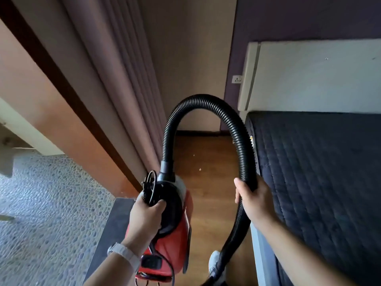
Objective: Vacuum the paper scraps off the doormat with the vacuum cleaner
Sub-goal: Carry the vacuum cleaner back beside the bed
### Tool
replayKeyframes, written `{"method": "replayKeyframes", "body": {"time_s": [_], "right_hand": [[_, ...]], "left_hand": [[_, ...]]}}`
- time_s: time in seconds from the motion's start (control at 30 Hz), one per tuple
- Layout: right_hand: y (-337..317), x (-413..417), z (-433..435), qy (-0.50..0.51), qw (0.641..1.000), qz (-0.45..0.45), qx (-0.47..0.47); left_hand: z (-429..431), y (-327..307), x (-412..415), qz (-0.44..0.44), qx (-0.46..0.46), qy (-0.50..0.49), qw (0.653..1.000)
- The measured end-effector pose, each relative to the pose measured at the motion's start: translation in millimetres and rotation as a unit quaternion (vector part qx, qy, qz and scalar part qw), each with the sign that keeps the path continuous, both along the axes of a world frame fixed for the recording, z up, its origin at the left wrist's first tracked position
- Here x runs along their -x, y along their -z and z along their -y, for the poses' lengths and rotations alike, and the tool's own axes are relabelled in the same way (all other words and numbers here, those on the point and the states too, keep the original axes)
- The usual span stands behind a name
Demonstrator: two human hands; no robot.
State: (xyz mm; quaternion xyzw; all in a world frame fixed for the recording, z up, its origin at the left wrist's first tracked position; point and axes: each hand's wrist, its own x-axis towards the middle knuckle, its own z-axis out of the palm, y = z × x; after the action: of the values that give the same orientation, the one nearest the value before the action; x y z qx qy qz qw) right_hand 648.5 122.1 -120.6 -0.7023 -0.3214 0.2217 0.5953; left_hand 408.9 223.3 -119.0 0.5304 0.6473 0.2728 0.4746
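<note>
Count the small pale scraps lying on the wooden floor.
2. One scrap lies on the wooden floor under the hose arch; the other scrap lies nearer, beside the vacuum cleaner. More may be hidden behind it.

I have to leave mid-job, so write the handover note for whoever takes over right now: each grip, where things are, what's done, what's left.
Left grip holds the red vacuum cleaner by its handle, together with the bundled cord.
Right grip holds the black hose; the nozzle end is out of view.
The grey mat lies at the doorway, left of the cleaner. Small pale scraps lie on the wooden floor ahead.
Done: cleaner and hose in hand.
Left: probably unwind and plug in the cord, then vacuum the scraps.
</note>
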Motion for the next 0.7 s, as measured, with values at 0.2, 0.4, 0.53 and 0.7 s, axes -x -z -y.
{"method": "replayKeyframes", "body": {"time_s": [0.2,0.4,0.53,0.7], "right_hand": [[-6,-84,-65,-0.015,1.0,-0.02,0.012],[-14,-138,-109,-0.013,1.0,-0.023,-0.001],[-19,-168,-154,0.007,1.0,-0.017,0.009],[-16,-210,-214,0.043,0.999,-0.012,0.027]], "left_hand": [[-58,-14,-76,-0.012,-0.017,-0.003,1.0],[-115,-19,-133,-0.006,-0.017,-0.001,1.0],[-152,-9,-162,-0.001,-0.014,0.021,1.0],[-217,16,-202,0.007,0.008,0.031,0.999]]}}
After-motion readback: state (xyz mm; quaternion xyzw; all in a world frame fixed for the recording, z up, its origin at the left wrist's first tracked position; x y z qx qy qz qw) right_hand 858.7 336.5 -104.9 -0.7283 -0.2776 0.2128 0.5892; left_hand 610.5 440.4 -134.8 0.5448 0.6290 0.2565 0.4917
